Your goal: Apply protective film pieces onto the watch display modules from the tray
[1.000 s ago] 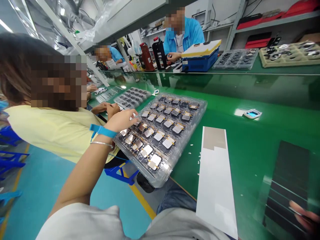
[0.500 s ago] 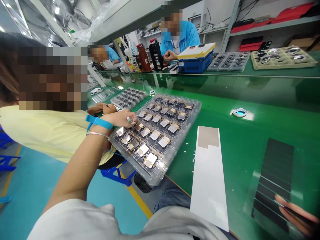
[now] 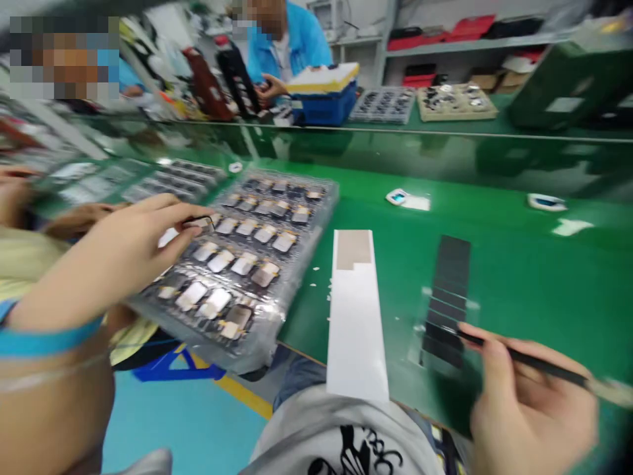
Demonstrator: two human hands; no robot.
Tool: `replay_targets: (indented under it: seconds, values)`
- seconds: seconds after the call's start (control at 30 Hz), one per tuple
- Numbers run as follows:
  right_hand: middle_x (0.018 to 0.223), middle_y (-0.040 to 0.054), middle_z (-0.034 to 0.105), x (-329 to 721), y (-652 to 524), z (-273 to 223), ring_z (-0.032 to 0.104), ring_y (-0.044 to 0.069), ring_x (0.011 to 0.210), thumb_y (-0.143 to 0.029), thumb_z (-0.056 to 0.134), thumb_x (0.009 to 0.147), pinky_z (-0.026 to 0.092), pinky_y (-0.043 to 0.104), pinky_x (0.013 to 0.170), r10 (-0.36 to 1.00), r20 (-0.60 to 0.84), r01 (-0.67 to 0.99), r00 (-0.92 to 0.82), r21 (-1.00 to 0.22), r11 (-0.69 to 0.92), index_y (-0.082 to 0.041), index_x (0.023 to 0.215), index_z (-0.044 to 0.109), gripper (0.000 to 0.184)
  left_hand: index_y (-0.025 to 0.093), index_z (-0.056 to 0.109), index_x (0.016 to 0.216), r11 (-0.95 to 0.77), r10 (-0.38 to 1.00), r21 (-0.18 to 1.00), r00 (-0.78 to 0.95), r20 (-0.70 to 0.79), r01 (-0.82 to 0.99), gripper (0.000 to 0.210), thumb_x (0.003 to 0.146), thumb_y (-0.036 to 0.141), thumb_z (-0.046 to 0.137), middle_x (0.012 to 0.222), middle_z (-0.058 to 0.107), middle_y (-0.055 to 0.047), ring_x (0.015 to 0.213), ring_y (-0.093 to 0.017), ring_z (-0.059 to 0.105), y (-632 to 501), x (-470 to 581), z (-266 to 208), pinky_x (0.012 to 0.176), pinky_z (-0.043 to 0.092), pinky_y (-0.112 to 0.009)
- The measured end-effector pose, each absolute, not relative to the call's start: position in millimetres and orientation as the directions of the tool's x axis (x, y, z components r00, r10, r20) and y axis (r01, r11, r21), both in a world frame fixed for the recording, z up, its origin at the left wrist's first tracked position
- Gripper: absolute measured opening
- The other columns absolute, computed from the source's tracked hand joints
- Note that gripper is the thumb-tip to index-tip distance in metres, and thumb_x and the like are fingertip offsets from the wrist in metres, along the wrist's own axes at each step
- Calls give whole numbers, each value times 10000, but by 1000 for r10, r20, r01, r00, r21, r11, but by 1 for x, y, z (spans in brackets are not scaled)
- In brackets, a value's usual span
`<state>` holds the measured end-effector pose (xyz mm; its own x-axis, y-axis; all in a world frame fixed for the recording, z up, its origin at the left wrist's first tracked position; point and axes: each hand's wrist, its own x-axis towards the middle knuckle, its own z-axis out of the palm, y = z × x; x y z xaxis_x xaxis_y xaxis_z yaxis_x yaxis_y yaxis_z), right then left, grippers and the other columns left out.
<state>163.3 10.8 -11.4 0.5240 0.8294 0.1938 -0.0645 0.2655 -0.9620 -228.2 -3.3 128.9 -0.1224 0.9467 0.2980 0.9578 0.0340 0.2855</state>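
Module (image 3: 199, 226) pinched above our clear tray (image 3: 279, 297)
Pale-faced and dark-edged, it sits between our left hand's (image 3: 123, 244) fingertips; our right hand (image 3: 524, 396) pinches a black tool (image 3: 539, 365), tip by the dark strip (image 3: 451, 270) on our tabletop (image 3: 514, 277)

Left side: the left forearm (image 3: 54, 422) is slanting up from the lower left edge, and the left wrist (image 3: 54, 307) is lying beneath the heel of the palm. The left hand (image 3: 116, 247) is pointing rightward, its back turned mostly upward. The left index finger (image 3: 173, 212) is arching above the left thumb (image 3: 173, 254), the two closing in a fine pinch. Right side: the right hand (image 3: 534, 396) is standing lower, well apart from the left. The right thumb (image 3: 497, 376) is pressing toward the right index finger (image 3: 537, 348) in a pen-like hold. The torso (image 3: 291, 439) is showing between both hands.
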Motion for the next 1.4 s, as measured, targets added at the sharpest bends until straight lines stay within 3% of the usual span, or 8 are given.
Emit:
replay_targets:
  seconds: [0.07, 0.13, 0.17, 0.23, 0.3, 0.43, 0.73, 1.4]
  values:
    - [863, 68, 753, 166, 11, -8, 763, 176, 785, -193, 758, 834, 641, 237, 736, 864, 241, 29, 442, -967, 254, -208, 940, 610, 183, 306, 690, 1062, -40, 928, 264, -62, 367, 964, 256, 886, 452, 576, 936, 728, 36, 875, -206, 695, -21, -180, 114, 789, 580, -344]
    - [860, 53, 749, 168, 10, -4, 756, 162, 794, -202, 725, 863, 640, 244, 718, 902, 261, 61, 343, -965, 255, -198, 934, 578, 163, 396, 679, 1041, -323, 885, 323, 164, 435, 889, 206, 917, 418, 516, 934, 761, 65, 830, -221, 715, -35, -130, 96, 678, 607, -351]
    - [867, 46, 740, 169, 9, -3, 751, 158, 802, -204, 706, 877, 642, 251, 710, 916, 269, 75, 298, -963, 258, -197, 931, 572, 145, 399, 662, 1060, -475, 858, 384, 321, 400, 792, 198, 925, 343, 528, 978, 773, 71, 878, -219, 724, -38, -106, 85, 718, 628, -351]
    - [902, 43, 707, 173, 6, -3, 735, 153, 829, -199, 674, 897, 643, 265, 708, 933, 283, 118, 224, -958, 263, -197, 931, 576, 103, 320, 624, 1059, -622, 781, 524, 508, 364, 581, 162, 952, 230, 543, 975, 782, 42, 895, -183, 731, -35, -64, 63, 786, 640, -310]
    - [932, 38, 664, 178, 0, -6, 713, 140, 833, -189, 642, 915, 635, 257, 706, 942, 294, 201, 161, -944, 261, -201, 948, 587, 66, 246, 603, 1014, -635, 753, 608, 557, 351, 476, 125, 987, 170, 508, 971, 776, 0, 955, -167, 723, -23, -34, 42, 847, 625, -301]
    - [895, 15, 619, 185, -10, -15, 683, 111, 738, -166, 618, 924, 603, 220, 653, 959, 271, 345, 87, -911, 226, -205, 977, 588, 72, 183, 588, 994, -697, 674, 594, 649, 353, 401, 109, 1013, 172, 481, 991, 752, -38, 1052, -207, 691, 2, -12, 11, 963, 570, -400]
    - [882, 34, 613, 186, -15, -15, 671, 146, 778, -131, 610, 909, 600, 264, 656, 948, 314, 407, 55, -874, 266, -201, 961, 588, 90, 168, 561, 1026, -655, 677, 652, 680, 281, 382, 59, 995, 142, 518, 1016, 720, -45, 1048, -190, 658, 5, -17, 1, 961, 533, -386]
    - [882, -7, 627, 184, -15, -15, 708, 90, 704, -203, 616, 945, 573, 171, 659, 979, 145, 242, 142, -964, 108, -233, 950, 570, 55, 178, 562, 1031, -609, 715, 691, 648, 264, 390, 57, 979, 157, 555, 1020, 721, -34, 1023, -202, 664, 5, -16, -2, 927, 540, -386]
